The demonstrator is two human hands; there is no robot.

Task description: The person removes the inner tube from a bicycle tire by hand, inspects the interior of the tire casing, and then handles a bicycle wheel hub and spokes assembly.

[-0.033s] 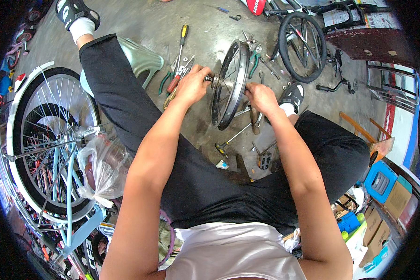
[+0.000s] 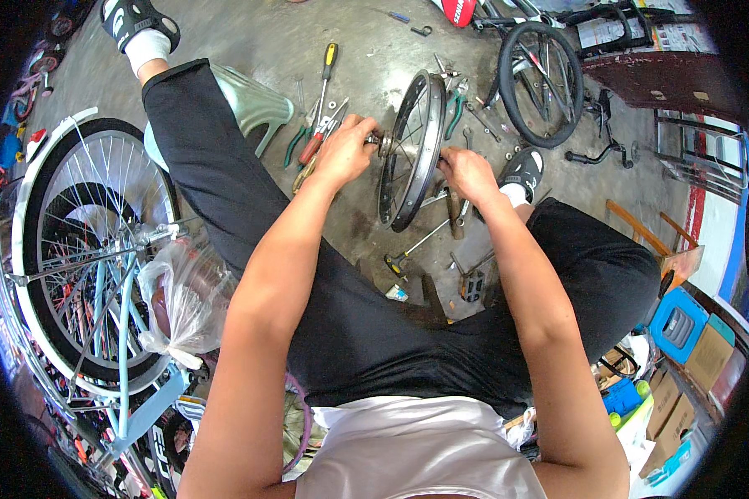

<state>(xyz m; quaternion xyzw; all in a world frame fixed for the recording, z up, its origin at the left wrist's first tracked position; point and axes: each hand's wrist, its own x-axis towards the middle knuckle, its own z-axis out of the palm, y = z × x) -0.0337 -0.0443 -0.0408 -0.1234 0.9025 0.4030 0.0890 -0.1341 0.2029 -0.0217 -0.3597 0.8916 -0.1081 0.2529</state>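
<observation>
A small black bicycle wheel [image 2: 431, 170], bare of any tyre, stands upright and slightly tilted between my two hands. At its left side, my left hand [image 2: 346, 151] is closed around the end of the axle that sticks out from the hub [image 2: 385, 145]. My right hand [image 2: 469, 175] is closed at the wheel's right side, its fingertips pinched together beside the rim. What exactly those fingertips pinch is partly hidden. Close to my left hand lie a red-handled screwdriver [image 2: 310, 151] and green-handled pliers [image 2: 295, 146].
Beyond lie a yellow-handled screwdriver [image 2: 329, 62] and more green pliers [image 2: 453, 112]. A hammer-like tool [image 2: 395, 264] and a black pedal [image 2: 473, 287] are nearer me. A pale green stool [image 2: 254, 100] and a bicycle [image 2: 100, 249] stand left; a tyred wheel [image 2: 504, 91] lies far right.
</observation>
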